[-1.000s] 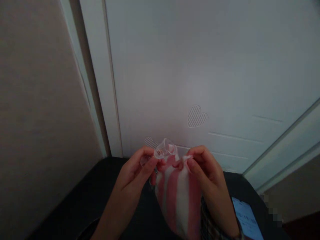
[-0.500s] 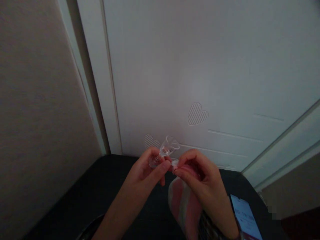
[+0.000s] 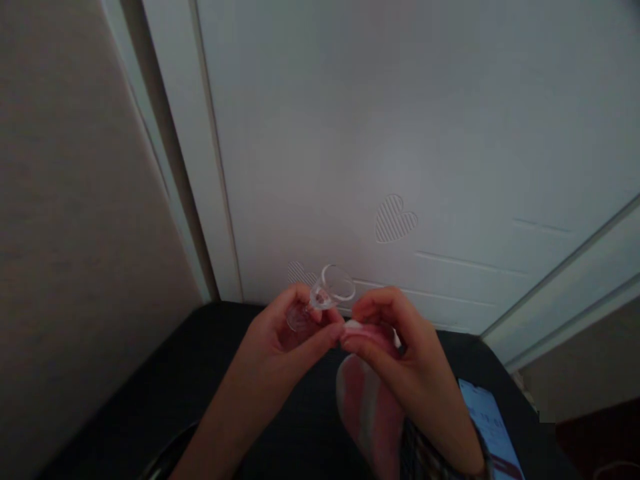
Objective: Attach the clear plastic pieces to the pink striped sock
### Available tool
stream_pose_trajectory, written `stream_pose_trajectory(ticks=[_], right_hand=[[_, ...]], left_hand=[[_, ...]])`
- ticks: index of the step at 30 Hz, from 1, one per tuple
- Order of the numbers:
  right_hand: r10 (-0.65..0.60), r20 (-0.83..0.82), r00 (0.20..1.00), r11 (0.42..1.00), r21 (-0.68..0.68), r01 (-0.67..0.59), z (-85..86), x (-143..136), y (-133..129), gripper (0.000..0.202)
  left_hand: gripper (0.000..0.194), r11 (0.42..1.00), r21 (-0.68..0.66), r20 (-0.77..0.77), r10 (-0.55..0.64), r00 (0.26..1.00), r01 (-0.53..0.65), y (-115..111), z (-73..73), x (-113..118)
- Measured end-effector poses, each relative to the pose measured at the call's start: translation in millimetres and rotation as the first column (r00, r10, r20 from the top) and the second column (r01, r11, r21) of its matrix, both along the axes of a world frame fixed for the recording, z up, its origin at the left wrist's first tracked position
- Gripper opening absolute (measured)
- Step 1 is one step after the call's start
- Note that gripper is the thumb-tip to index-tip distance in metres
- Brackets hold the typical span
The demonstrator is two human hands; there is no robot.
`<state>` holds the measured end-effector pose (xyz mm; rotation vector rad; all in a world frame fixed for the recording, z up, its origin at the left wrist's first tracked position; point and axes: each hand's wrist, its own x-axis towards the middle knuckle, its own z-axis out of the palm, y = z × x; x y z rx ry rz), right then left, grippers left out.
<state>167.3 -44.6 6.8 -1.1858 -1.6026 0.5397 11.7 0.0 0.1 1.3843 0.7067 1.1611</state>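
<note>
Behind the glass (image 3: pixel 321 295) there's a white panel (image 3: pixel 320 133) w/ a heart (image 3: pixel 395 219) carved up & right of it, plus a 2nd heart partly hidden by the glass & my fingers. Beige wall (image 3: pixel 75 233) well left of the glass. Dark table (image 3: pixel 165 380) below it; phone (image 3: pixel 493 427), screen lit, on the table well to the glass's right, near my R forearm. Dark curved thing at the bottom edge, left of & below the glass, can't tell what.

My L hand (image 3: pixel 287 343) has the glass by the stem/foot end, tilted, mouth up & right; fingers hide part of the stem. My R hand (image 3: pixel 403 333), just right of & below the glass, pinches a pink/white striped cloth (image 3: pixel 367 400) btwn thumb & fingers, rest hanging under. R hand covers much of the cloth's top. L thumb tip meets the cloth's edge; can't tell if it's gripping too.

Vs 1 s ago: cloth was up by the glass's bowl, stretched btwn both hands; now it's bunched in my R, bowl clear of it. Phone hasn't moved on the table.
</note>
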Motion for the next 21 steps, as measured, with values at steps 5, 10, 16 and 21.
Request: stream_pose_trajectory(ticks=[5,10,16,21], right_hand=[[0.016,0.131,0.991,0.999,-0.035,-0.011,-0.2,1.0,4.3,0.015],[-0.091,0.095,0.991,0.996,0.027,0.088,-2.9,-0.6,7.5,0.004],[-0.233,-0.127,0.964,0.959,0.132,0.249,-1.9,7.1,0.2,0.008],[-0.251,-0.064,0.966,0.937,0.233,0.259,-3.1,7.9,-5.4,0.015]], left_hand=[[0.017,0.999,0.032,0.011,0.039,0.999,-0.04,1.2,0.3,-0.9],[0.015,0.997,0.054,-0.018,0.05,0.999,-0.049,4.5,-0.5,-1.6],[0.026,0.981,0.192,-0.243,0.078,0.967,-0.031,6.0,-1.2,-12.5],[0.026,0.972,0.218,-0.391,0.008,0.92,0.085,7.1,-2.3,-14.1]])
